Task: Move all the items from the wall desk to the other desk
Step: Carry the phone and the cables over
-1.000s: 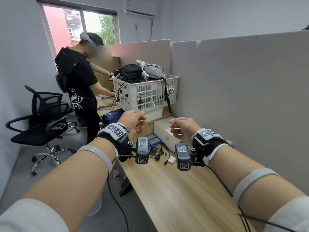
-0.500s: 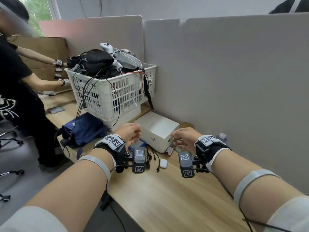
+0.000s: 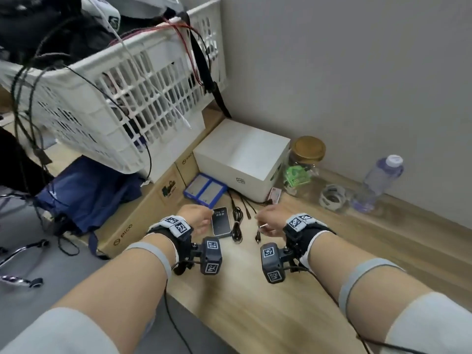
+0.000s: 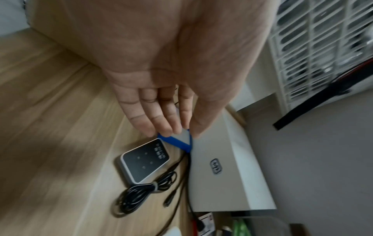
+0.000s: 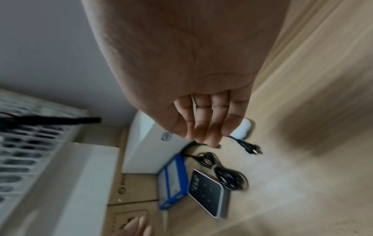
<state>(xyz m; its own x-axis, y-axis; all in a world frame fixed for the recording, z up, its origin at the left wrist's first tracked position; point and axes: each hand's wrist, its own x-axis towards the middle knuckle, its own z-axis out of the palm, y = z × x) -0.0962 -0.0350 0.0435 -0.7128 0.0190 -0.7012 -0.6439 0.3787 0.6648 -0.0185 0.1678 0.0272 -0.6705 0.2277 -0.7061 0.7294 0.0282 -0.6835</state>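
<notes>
At the frame's centre both hands, the left hand point(image 3: 196, 218) and the right hand point(image 3: 269, 219), hover with relaxed fingers gripping nothing over the wooden bench point(image 3: 255, 302), flanking a black device point(image 3: 221, 221) and bundled cable point(image 3: 237, 223) lying below a white box point(image 3: 242, 159) and blue case point(image 3: 205, 189).

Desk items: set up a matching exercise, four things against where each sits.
Things:
1. white box
2. glass jar
3. tape roll
4. black-faced device

Places:
A. between the jar and the water bottle
B. right of the white box, by the partition
C. nearest the left hand
D. behind the blue case

Pairs: 1-D, 2-B, 3-A, 4-C
</notes>
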